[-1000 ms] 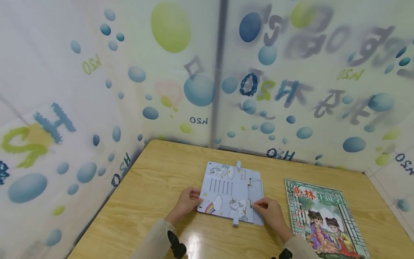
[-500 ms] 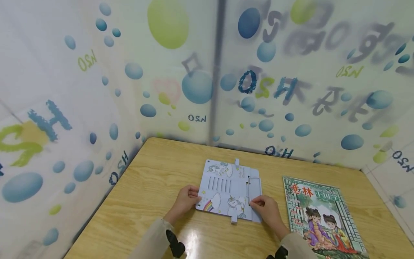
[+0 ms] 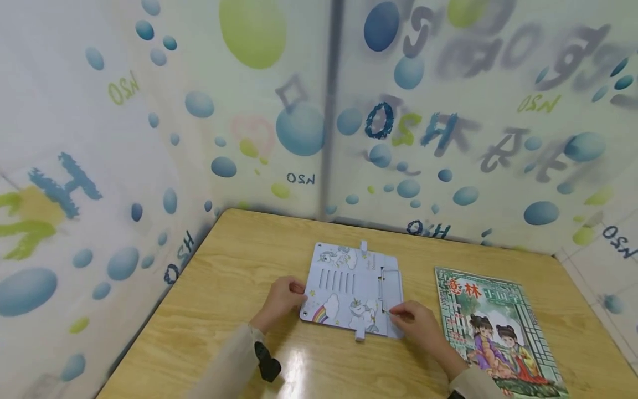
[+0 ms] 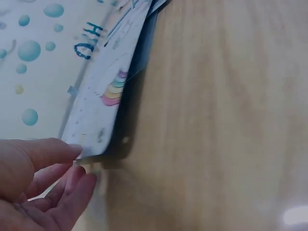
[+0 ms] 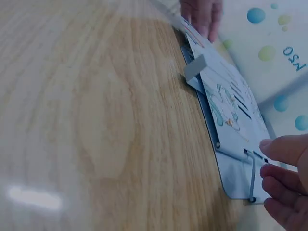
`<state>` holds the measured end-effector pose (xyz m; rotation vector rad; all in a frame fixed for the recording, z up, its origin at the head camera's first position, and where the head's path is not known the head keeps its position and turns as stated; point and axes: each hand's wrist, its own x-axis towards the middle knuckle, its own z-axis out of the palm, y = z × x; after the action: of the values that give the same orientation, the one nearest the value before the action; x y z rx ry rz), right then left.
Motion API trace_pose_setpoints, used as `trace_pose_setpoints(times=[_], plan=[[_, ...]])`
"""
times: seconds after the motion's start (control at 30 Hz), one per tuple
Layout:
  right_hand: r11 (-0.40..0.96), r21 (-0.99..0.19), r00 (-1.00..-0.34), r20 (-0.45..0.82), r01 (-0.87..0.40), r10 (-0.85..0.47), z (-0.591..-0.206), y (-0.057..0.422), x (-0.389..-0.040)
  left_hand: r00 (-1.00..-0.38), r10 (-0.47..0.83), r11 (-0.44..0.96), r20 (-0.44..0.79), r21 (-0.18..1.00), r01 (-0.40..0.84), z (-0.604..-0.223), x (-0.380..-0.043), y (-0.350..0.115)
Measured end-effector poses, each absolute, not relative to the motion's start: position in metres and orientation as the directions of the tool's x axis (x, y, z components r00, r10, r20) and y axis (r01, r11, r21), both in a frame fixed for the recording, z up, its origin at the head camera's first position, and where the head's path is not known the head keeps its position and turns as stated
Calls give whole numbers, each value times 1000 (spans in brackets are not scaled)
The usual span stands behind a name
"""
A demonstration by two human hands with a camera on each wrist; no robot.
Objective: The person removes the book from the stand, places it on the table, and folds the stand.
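A pale lilac book stand (image 3: 331, 284) with unicorn and rainbow prints lies folded low on the table. Its left edge is pinched by my left hand (image 3: 281, 299); in the left wrist view the thumb (image 4: 72, 150) lies over the corner and the fingers are below it. At the stand's right end, my right hand (image 3: 416, 321) is beside a bent metal wire (image 5: 252, 175) set in slots. In the right wrist view its thumb and forefinger are slightly apart, with a gap between them beside the wire. Clips (image 3: 360, 333) project from the stand's near and far edges.
An illustrated magazine (image 3: 500, 332) lies to the right of my right hand. The wooden table (image 3: 249, 249) meets a bubble-printed wall (image 3: 249, 183) at the back and another at the left. Light glares off the tabletop in front of the stand.
My right hand has shifted slightly along the stand's right end, at the wire. The left hand stays at the left edge. The head view has tilted a little downward.
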<state>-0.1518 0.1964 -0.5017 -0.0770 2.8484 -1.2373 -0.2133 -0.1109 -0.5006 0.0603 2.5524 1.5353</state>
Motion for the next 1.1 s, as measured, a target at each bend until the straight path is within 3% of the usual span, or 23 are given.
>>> trace_pose_setpoints(times=[0.17,0.33,0.47,0.73,0.9,1.1], plan=[[630,-756,-973,37,-177,-229,-496,193,-140,-986,167,570,-24,818,76,-479,-237,-100],[518,-778,-903,144,-356,-404,-497,183,-129,-961,258,587,-96,806,77,-459,-263,-74],[447,-757,-850,266,-476,-455,-499,173,-121,-940,311,571,-140,818,67,-454,-283,-49],[423,-752,-847,339,-506,-409,-528,157,-115,-916,324,553,-235,833,-18,-466,-300,-11],[399,-753,-848,420,-524,-322,-534,150,-116,-932,317,498,-176,867,6,-478,-313,8],[391,-793,-883,395,-467,-254,-538,147,-118,-945,285,448,-161,894,-17,-489,-321,23]])
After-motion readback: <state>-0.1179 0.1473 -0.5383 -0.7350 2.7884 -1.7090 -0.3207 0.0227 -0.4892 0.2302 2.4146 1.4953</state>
